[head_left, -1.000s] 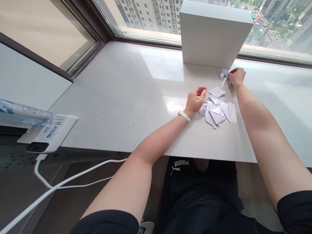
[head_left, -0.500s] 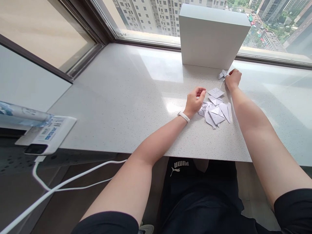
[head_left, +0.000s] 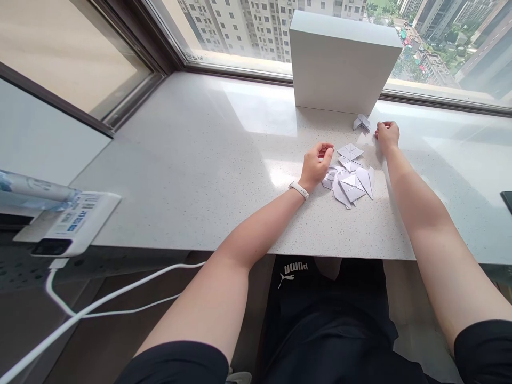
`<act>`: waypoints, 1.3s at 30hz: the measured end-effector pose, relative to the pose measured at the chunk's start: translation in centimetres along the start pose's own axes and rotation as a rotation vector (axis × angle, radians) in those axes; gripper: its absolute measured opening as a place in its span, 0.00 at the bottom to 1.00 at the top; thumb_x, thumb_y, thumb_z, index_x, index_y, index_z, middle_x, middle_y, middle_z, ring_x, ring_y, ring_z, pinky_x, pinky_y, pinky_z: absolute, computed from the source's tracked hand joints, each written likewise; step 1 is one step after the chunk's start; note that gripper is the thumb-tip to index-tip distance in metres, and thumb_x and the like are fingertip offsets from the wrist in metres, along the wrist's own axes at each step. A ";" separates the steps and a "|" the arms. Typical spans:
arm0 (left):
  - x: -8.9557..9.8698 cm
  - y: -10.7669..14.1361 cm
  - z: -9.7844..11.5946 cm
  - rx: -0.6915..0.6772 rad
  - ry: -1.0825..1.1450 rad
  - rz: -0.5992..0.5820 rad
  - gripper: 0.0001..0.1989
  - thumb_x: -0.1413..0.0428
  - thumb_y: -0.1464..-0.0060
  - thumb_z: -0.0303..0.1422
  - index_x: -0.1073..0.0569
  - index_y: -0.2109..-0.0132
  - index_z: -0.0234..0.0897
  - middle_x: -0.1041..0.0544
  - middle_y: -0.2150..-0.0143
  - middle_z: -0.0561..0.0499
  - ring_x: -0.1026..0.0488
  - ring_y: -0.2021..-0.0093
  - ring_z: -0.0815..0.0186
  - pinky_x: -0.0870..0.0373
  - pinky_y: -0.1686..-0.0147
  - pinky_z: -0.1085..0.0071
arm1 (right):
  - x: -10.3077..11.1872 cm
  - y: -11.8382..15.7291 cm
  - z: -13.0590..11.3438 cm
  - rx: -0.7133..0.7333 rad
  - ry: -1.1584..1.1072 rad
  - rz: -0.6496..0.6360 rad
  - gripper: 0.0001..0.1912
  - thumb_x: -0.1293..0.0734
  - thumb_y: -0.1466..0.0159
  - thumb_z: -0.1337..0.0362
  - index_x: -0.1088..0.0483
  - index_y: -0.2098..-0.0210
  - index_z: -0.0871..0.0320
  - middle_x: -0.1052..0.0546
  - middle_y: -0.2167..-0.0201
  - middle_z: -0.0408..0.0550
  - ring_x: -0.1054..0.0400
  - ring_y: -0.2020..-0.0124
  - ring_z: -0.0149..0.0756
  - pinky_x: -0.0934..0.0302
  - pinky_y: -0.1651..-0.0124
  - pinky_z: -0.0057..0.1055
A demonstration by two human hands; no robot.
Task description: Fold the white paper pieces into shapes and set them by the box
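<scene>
My left hand point(head_left: 317, 166) curls empty beside the folded paper pieces point(head_left: 352, 188); my right hand point(head_left: 386, 135), fingers loosely clenched on nothing, sits just right of the folded paper figure point(head_left: 362, 122).

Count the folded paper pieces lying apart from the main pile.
1: a folded paper figure at the white block's foot, left of the right hand; the block could hide others.

White folded paper pieces point(head_left: 347, 188) show grey crease lines on a speckled pale-grey countertop point(head_left: 200, 160).
</scene>
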State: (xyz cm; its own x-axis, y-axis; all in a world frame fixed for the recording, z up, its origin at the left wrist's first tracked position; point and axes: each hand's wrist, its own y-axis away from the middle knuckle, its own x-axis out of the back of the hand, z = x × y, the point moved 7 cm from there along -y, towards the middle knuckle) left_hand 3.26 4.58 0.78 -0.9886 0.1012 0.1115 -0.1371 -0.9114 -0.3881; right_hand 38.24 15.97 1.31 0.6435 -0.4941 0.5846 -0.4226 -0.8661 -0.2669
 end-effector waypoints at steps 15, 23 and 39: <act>-0.4 -0.3 0.0 -0.089 -0.062 -0.060 0.08 0.36 0.20 0.38 0.13 0.47 0.43 0.06 0.45 0.39 0.08 0.43 0.53 0.10 0.35 0.52 | 7.1 16.8 -3.9 -0.007 0.267 -0.507 0.23 0.24 0.26 0.40 0.12 0.45 0.50 0.10 0.49 0.61 0.17 0.50 0.61 0.20 0.42 0.59; -0.5 -0.1 0.3 -0.082 -0.077 -0.087 0.07 0.35 0.20 0.39 0.13 0.47 0.44 0.06 0.45 0.40 0.08 0.43 0.53 0.09 0.35 0.50 | 7.7 17.8 -4.8 -0.085 0.268 -0.673 0.26 0.11 0.42 0.49 0.17 0.48 0.45 0.14 0.49 0.54 0.18 0.51 0.58 0.21 0.50 0.55; -2.0 0.9 2.3 -0.141 -0.021 -0.330 0.31 0.32 0.27 0.67 0.10 0.48 0.43 0.05 0.49 0.41 0.08 0.47 0.51 0.11 0.41 0.55 | 1.9 18.1 -9.3 0.068 -0.547 -0.403 0.42 0.11 0.46 0.27 0.32 0.54 0.44 0.20 0.57 0.45 0.19 0.48 0.49 0.17 0.44 0.48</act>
State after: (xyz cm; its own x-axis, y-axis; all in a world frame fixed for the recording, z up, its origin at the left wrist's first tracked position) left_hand 5.22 2.64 2.30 -0.8886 0.3712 0.2695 -0.4570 -0.7670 -0.4504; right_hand 25.88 0.03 4.78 0.9797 -0.0837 0.1822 -0.0529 -0.9844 -0.1680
